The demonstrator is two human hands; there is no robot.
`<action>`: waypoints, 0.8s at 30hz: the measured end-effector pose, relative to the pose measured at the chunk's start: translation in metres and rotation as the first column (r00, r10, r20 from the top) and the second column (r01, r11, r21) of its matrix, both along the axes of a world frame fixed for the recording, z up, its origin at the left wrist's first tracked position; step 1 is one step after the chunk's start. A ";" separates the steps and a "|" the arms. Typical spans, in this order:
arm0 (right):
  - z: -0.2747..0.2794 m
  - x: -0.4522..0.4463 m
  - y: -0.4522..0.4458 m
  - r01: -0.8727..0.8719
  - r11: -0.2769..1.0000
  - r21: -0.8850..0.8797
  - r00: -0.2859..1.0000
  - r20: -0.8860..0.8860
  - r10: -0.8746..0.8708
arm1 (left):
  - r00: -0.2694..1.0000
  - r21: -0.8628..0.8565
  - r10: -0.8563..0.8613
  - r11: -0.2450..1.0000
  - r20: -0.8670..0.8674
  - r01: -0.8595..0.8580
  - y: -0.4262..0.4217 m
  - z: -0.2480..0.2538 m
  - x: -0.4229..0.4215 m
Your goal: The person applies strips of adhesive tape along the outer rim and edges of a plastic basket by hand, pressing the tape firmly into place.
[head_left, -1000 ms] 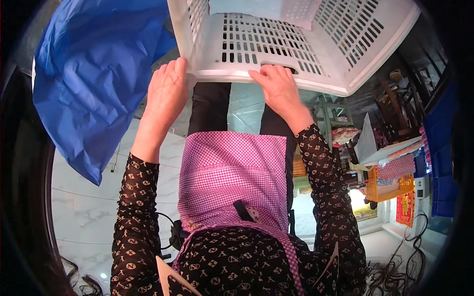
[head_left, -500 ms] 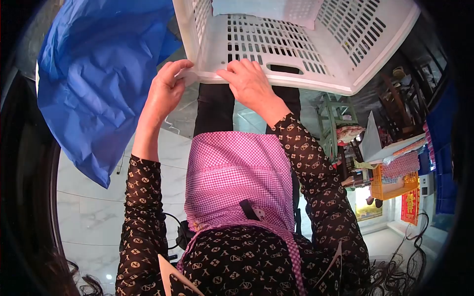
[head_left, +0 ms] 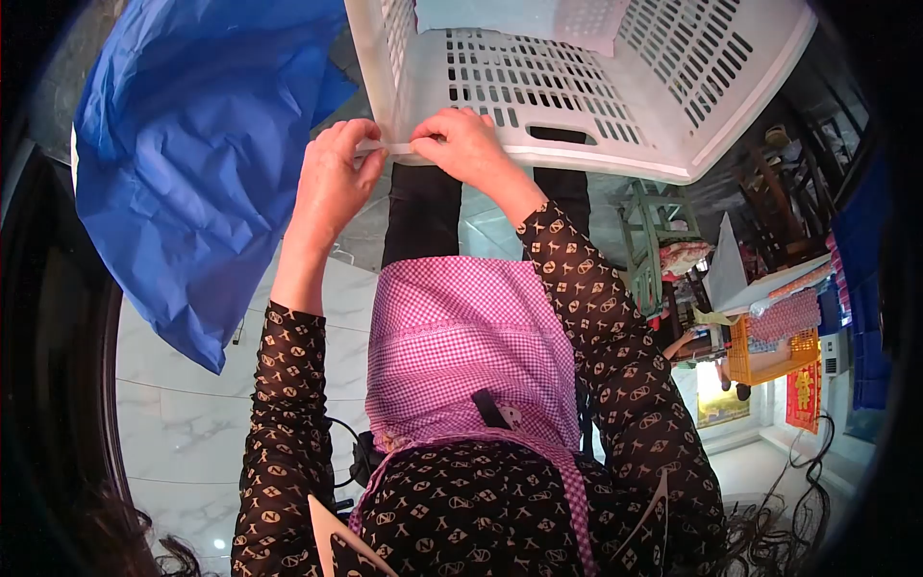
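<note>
A white plastic crate (head_left: 538, 87) with slotted walls is at the top of the head view, its near rim toward me. At its near left corner, my left hand (head_left: 336, 178) is closed, thumb and fingers pinched on a small whitish piece. I cannot tell whether that piece is the rim or something separate. My right hand (head_left: 466, 149) is curled over the near rim, left of the handle slot, thumb close to the corner. What lies under its fingers is hidden. Pale sheet-like material (head_left: 510, 14) shows inside the crate at the far side.
A large blue plastic sheet (head_left: 192, 163) hangs on the left, close to my left hand. To the right are a green stool frame (head_left: 659, 231) and a yellow basket (head_left: 774, 351). Pale tiled floor (head_left: 173, 413) lies below.
My right hand has shifted slightly left toward the crate's corner. My left hand's thumb has come up against its fingers in a pinch. The crate has hardly moved.
</note>
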State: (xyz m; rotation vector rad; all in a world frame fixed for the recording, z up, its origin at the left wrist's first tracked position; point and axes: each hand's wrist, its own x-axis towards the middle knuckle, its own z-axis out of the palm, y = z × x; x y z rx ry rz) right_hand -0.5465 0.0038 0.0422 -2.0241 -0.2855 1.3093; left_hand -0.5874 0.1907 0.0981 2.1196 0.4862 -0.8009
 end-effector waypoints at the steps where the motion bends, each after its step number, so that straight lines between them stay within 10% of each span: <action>1: 0.000 0.003 0.003 0.013 1.000 -0.009 0.996 -0.092 -0.014 | 0.997 0.065 -0.069 0.996 0.017 0.067 -0.001 0.000 0.001; 14: -0.005 0.004 0.008 0.185 0.982 0.049 0.927 -0.341 -0.157 | 0.976 0.315 -0.217 0.926 -0.012 0.210 -0.016 0.013 0.002; 24: -0.008 -0.002 0.003 0.163 0.976 0.147 0.969 -0.210 -0.130 | 0.976 0.307 -0.217 0.930 0.018 0.201 -0.022 0.015 0.007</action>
